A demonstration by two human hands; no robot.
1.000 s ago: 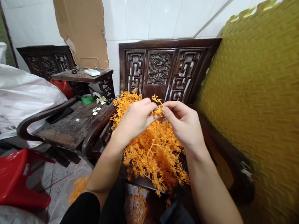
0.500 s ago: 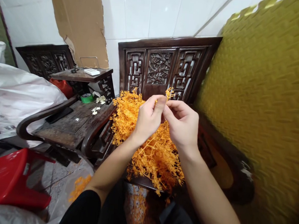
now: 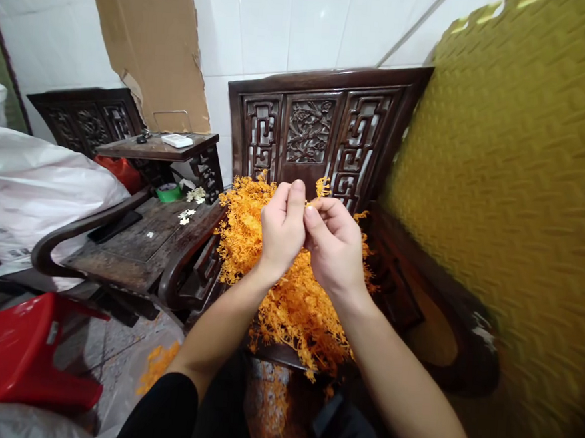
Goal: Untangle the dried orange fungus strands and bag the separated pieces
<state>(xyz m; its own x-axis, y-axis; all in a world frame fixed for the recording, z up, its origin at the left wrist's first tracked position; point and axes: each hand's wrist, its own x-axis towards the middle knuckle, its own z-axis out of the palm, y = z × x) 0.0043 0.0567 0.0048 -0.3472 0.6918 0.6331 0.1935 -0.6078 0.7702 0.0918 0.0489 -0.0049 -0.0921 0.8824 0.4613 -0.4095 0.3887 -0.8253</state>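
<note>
My left hand (image 3: 285,228) and my right hand (image 3: 335,243) meet above a large heap of orange plastic sprigs (image 3: 244,232) on a dark carved wooden chair. Both hands are closed, thumbs against fingers, with their tips nearly touching. Between them they pinch an orange plastic sprig (image 3: 323,186), whose branched tip sticks up over the right fingers. The rest of that piece is hidden by my fingers. More of the heap spreads below my wrists to the seat's front edge.
A carved chair back (image 3: 311,130) stands behind the heap, with a yellow foam mat (image 3: 504,194) upright at right. To the left are a side table with green tape (image 3: 169,192), white bags (image 3: 34,187) and a red stool (image 3: 12,353). Orange pieces (image 3: 156,368) lie in a plastic bag below.
My right hand has moved left and turned slightly, closing in on my left hand. The sprig's tip has shifted a little left and down.
</note>
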